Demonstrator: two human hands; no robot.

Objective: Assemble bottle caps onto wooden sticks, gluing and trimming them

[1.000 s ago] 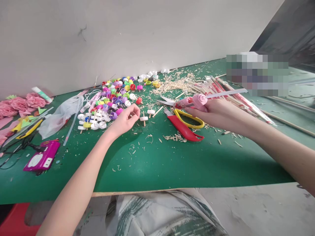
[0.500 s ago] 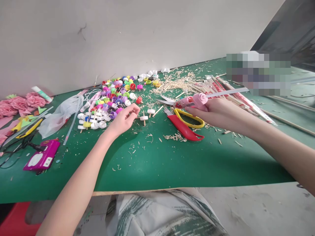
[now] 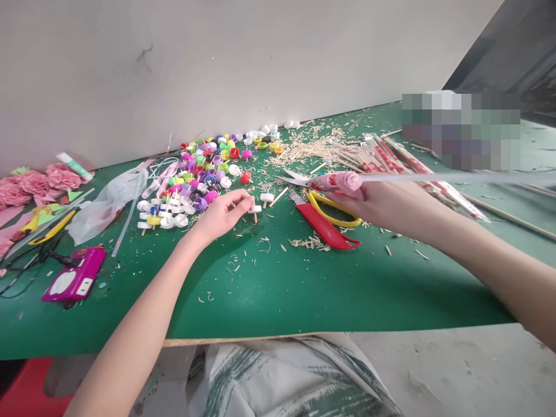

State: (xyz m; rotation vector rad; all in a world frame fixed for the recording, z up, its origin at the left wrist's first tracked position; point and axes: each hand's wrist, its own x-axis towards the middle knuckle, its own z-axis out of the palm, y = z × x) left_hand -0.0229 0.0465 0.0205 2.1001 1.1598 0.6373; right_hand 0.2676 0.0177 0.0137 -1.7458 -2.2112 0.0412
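Note:
My left hand (image 3: 226, 215) is closed, its thumb and fingertips pinching the top of a white bottle cap (image 3: 255, 209) with a short wooden stick through it. Just right of it stands another white cap (image 3: 267, 197) on a stick. My right hand (image 3: 380, 200) is wrapped round a pink hot glue gun (image 3: 347, 183), and a long translucent glue stick (image 3: 434, 178) runs out of its rear, blurred by motion. Beneath the gun lie yellow-handled scissors (image 3: 334, 220) and a red-handled folding saw (image 3: 324, 225). The gun's nozzle is hard to make out.
Many coloured caps (image 3: 211, 168) on sticks crowd the table behind my left hand. Wood shavings (image 3: 310, 145) and wrapped sticks (image 3: 386, 153) lie further right. At left are a plastic bag (image 3: 108, 200), pink paper flowers (image 3: 37, 188) and a magenta power socket (image 3: 76, 275).
My left hand has moved slightly right and closed on the white cap. The glue gun has turned a little in my right hand, and its glue stick has swung lower.

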